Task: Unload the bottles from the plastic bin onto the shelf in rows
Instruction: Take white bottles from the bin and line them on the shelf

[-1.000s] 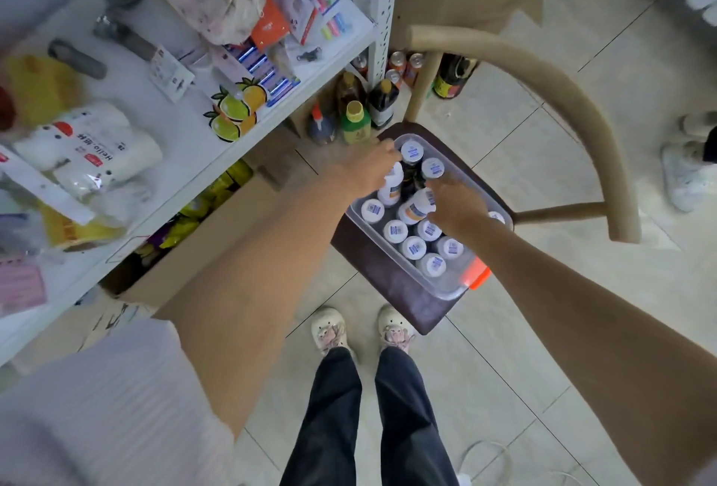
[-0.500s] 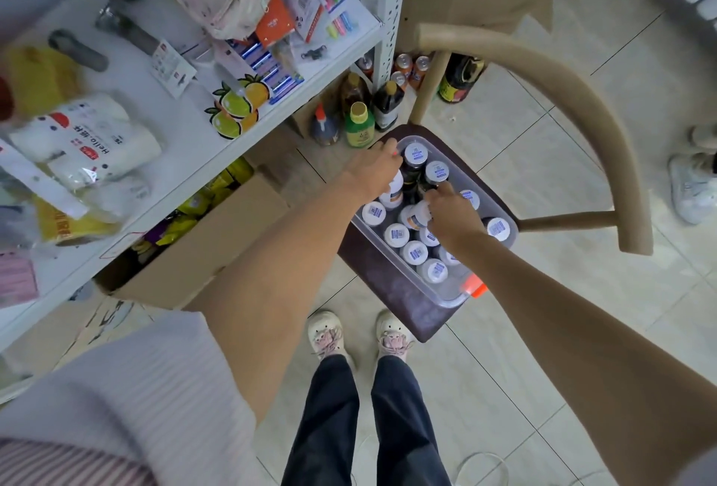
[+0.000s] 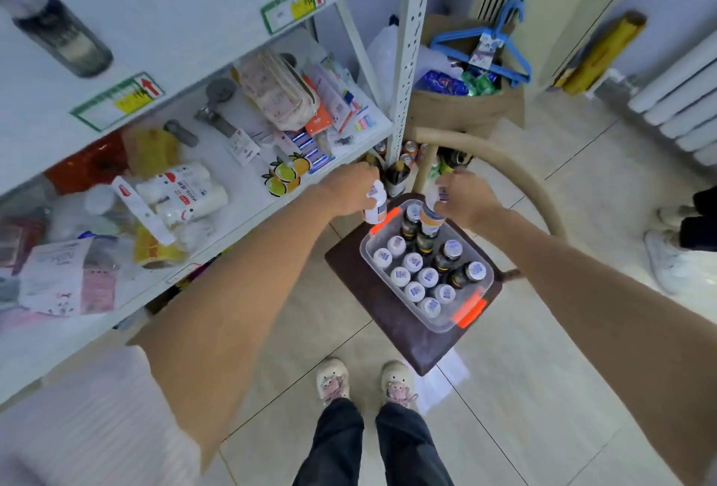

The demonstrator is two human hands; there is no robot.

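Observation:
A clear plastic bin point(image 3: 471, 319) with orange clips sits on the dark seat of a chair point(image 3: 392, 326). Several white-capped bottles point(image 3: 413, 262) stand inside it. My left hand point(image 3: 351, 190) grips a white bottle point(image 3: 375, 205) by its top, lifted above the bin's far left corner. My right hand point(image 3: 463, 193) grips another bottle point(image 3: 430, 218) with an orange band, raised just over the bin's far end. The white shelf point(image 3: 248, 210) lies to the left, its middle level crowded with goods.
The chair's curved tan backrest point(image 3: 516, 179) arcs behind the bin. Dark bottles and cans point(image 3: 399, 171) stand on the floor by the shelf post. A cardboard box with blue hangers point(image 3: 481, 54) stands beyond. Another person's white shoe point(image 3: 667, 252) is at the right.
Both hands have risen out of the bin, each with a bottle in its grip. The camera has tilted up, showing more of the shelf.

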